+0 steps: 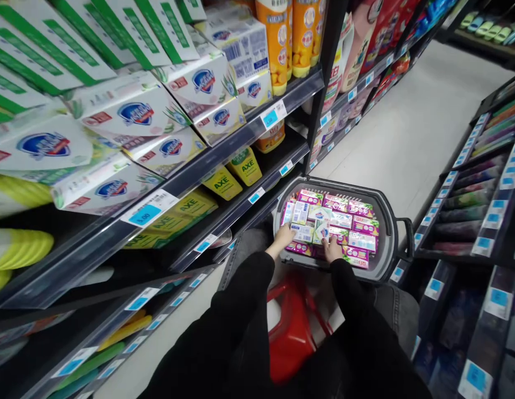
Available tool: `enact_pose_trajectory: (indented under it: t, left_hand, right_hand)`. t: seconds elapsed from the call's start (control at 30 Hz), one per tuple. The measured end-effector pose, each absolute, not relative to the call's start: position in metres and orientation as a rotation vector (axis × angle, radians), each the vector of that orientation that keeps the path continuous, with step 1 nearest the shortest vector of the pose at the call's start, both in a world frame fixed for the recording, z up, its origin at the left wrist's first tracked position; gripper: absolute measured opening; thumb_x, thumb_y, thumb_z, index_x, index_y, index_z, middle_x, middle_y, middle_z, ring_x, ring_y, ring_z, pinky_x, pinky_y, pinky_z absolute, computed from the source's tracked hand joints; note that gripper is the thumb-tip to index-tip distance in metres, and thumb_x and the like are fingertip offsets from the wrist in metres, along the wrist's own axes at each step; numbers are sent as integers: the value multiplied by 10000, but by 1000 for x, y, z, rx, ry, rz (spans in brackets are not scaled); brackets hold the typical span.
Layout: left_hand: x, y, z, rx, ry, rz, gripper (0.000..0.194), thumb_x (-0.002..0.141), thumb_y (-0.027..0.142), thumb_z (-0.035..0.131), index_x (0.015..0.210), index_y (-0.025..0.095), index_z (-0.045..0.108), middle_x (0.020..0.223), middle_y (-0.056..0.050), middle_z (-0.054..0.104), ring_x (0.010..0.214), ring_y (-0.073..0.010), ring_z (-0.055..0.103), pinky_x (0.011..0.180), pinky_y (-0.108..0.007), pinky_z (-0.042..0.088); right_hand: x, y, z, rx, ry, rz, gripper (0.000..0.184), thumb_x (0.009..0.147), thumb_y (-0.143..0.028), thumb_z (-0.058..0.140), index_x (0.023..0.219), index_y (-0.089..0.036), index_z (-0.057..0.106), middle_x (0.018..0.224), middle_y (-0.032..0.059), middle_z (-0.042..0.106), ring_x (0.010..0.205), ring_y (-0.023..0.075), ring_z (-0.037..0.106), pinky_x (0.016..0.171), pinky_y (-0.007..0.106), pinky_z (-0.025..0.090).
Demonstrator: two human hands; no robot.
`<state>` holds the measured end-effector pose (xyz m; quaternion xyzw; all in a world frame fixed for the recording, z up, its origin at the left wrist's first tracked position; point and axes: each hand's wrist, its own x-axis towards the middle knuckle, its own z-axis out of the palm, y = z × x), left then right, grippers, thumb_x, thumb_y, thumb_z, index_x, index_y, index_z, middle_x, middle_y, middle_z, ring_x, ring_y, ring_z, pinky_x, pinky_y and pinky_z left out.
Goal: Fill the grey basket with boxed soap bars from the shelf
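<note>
My left hand reaches into a grey plastic basket, its fingers closed at the left end of a white soap box. My right hand is also inside the basket, fingers pinched at the lower edge of a second soap box, white and green with a blue-red logo. Both boxes lie on top of rows of purple-and-white packs that fill the basket. The fingertips are small in view and partly hidden by the packs.
A red plastic stool or basket stands between my legs. On the left, a shelf holds stacked soap cartons, orange bottles and yellow AXE bottles. Another shelf borders the right. The aisle floor stretches ahead.
</note>
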<state>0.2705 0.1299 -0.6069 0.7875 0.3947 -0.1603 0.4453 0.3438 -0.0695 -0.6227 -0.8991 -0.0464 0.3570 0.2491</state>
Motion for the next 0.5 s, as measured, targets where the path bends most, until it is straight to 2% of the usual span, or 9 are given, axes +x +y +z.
enact_pose_trajectory:
  t: [0.17,0.5]
  left_hand:
    - [270,123,-609,1901,1017,-466,466,845,152,612,1310,118,587,1340,-150,636,1251,-246,591,1018,-291,436]
    - [270,121,-603,1775,1039,-447,455,822,95,626,1276,61,613,1304,-186,653,1186,-248,635,980,-292,469]
  right_hand:
    - [342,-61,-615,-2652,-206,1016,402,1019,-418,261,1221,-125,449,1086,222,669,1053,319,659,918,430,450]
    - [348,-55,-615,-2740,-239,1002,457,1028,-437,226,1243,-118,472,1092,208,673,1050,296,662,893,400,465]
